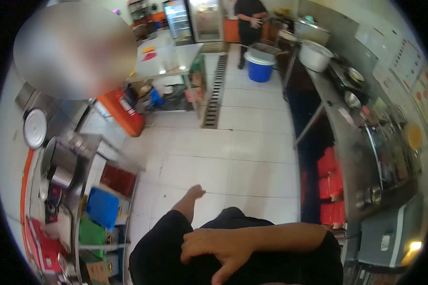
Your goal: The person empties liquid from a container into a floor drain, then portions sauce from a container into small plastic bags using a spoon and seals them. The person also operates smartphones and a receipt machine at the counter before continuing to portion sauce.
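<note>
My right hand (218, 247) lies across the front of my black clothing, its fingers loosely bent and the thumb apart, with nothing in it. My left hand (196, 192) hangs forward over the white tiled floor (252, 156). It is small and somewhat blurred, with one finger or the thumb standing out and no object seen in it. Neither hand touches any kitchen item.
A steel counter (340, 156) with pots and utensils runs along the right, red bundles (331, 183) beneath it. Shelving on the left holds a large pot (61, 164) and a blue crate (102, 207). Ahead are a floor drain (216, 92), a blue bucket (259, 71) and a person (250, 23).
</note>
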A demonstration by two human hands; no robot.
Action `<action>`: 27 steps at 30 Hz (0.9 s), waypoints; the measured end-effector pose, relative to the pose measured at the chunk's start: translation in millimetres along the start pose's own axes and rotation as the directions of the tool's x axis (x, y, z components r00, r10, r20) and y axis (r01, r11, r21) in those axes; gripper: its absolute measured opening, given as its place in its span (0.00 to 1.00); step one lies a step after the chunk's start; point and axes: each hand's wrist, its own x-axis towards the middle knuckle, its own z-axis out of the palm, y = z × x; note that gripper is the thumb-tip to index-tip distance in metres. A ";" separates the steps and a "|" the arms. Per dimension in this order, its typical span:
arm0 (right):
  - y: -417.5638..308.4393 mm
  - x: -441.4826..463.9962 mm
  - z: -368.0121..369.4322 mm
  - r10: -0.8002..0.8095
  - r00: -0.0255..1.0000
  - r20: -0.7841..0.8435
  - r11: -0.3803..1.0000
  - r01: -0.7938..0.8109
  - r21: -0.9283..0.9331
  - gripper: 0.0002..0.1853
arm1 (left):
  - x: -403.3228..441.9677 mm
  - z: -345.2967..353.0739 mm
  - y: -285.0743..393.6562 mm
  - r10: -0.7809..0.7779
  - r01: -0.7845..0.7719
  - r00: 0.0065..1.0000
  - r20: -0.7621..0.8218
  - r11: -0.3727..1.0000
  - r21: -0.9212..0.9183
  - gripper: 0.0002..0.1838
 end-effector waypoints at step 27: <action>-119.5 -374.8 -509.0 -0.398 0.760 -0.515 0.803 0.018 -0.595 0.39 | 453.3 -144.1 638.9 0.727 -0.707 0.663 -0.175 0.686 0.171 0.14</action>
